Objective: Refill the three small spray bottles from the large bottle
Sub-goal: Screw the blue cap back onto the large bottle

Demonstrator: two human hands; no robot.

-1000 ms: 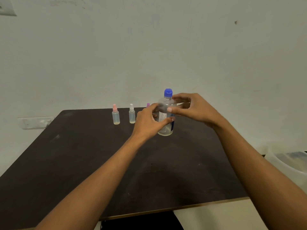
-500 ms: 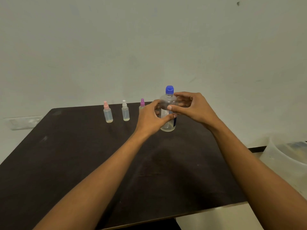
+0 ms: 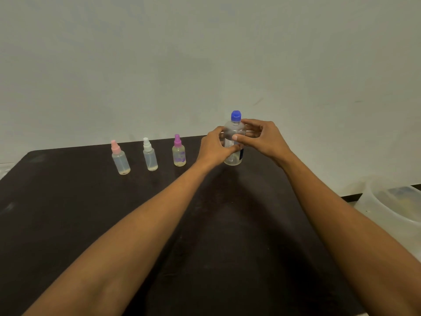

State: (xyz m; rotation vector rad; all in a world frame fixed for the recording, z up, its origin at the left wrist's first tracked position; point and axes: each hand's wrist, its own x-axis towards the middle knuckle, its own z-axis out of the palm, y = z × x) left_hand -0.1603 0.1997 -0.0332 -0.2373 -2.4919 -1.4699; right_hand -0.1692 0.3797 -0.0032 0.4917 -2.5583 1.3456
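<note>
A large clear bottle (image 3: 234,131) with a blue cap (image 3: 236,115) stands upright near the far edge of the dark table (image 3: 68,213). My left hand (image 3: 215,148) is curled round its left side, thumb across the label. My right hand (image 3: 264,139) holds its right shoulder just below the cap. Left of it stand three small spray bottles in a row: a pink-topped one (image 3: 120,158), a white-topped one (image 3: 150,156) and a purple-topped one (image 3: 179,152). Each holds only a little liquid at the bottom.
A pale wall rises right behind the table's far edge. A translucent plastic tub (image 3: 394,208) sits off the table's right side, lower down. My forearms cross the middle of the table.
The view has swung right, so the spray bottles now sit further left and the purple-topped one is fully uncovered. Both hands stay on the large bottle, which still stands on the table.
</note>
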